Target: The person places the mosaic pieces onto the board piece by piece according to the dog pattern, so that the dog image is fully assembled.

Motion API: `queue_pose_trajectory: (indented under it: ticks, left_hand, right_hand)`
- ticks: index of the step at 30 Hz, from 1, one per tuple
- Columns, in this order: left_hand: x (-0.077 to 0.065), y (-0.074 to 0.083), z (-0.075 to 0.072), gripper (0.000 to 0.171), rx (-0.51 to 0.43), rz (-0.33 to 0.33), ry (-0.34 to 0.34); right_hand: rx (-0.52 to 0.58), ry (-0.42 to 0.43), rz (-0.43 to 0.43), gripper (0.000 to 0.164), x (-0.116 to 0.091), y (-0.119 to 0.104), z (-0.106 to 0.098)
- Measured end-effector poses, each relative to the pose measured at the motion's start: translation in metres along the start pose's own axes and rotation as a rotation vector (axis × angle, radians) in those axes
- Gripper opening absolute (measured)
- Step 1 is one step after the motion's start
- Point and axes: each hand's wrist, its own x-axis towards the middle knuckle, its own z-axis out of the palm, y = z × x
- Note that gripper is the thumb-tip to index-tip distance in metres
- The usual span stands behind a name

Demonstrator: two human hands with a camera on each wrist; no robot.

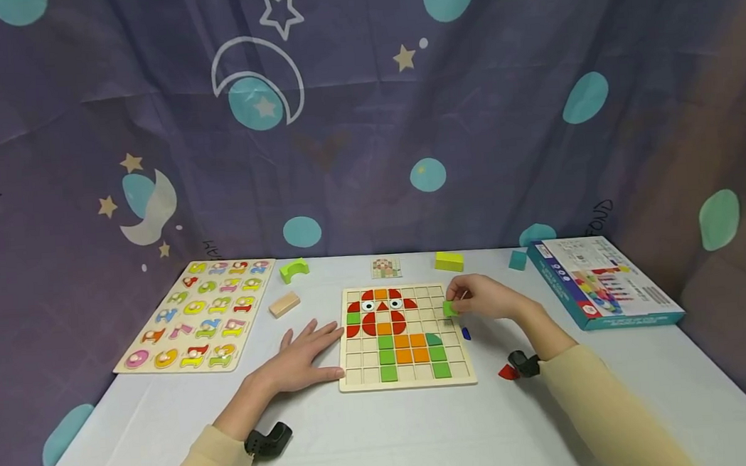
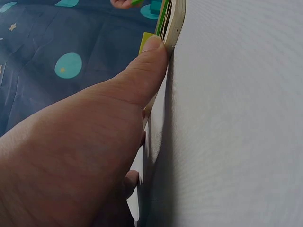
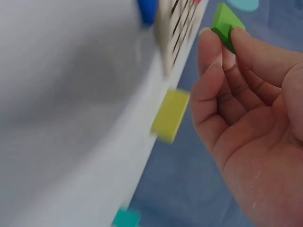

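A wooden grid board lies mid-table, partly filled with red, orange, green and white-eyed tiles in an animal-like figure. My right hand pinches a green square tile between thumb and fingertips, over the board's upper right edge. At the board's left edge my left hand rests with fingers spread. Its thumb touches the board's side in the left wrist view. Beside the board's right edge lie a dark blue piece and, nearer my right wrist, a red quarter-round piece.
A number puzzle board lies at left; a boxed game sits at right. Along the back are a green arch block, a small pattern card, a yellow block and a teal block. A plain wooden block lies nearer.
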Motion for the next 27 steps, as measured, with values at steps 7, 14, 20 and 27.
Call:
queue_pose_trajectory:
  ticks: [7,14,20,27]
  left_hand:
    - [0.000,0.002,0.001,0.083,-0.006,0.001,-0.001]
    - [0.000,0.003,0.002,0.083,0.003,0.004,0.002]
    - [0.000,0.004,0.001,0.083,-0.001,0.002,0.002]
    - [0.000,0.002,0.000,0.084,-0.009,-0.008,0.001]
  right_hand:
    - [0.004,-0.017,-0.035,0.004,0.026,-0.020,0.019]
    - [-0.019,-0.028,-0.020,0.004,0.042,-0.021,0.030]
    - [-0.067,-0.048,-0.050,0.003,0.047,-0.025,0.035]
    - [-0.108,-0.042,-0.046,0.004,0.050,-0.029,0.039]
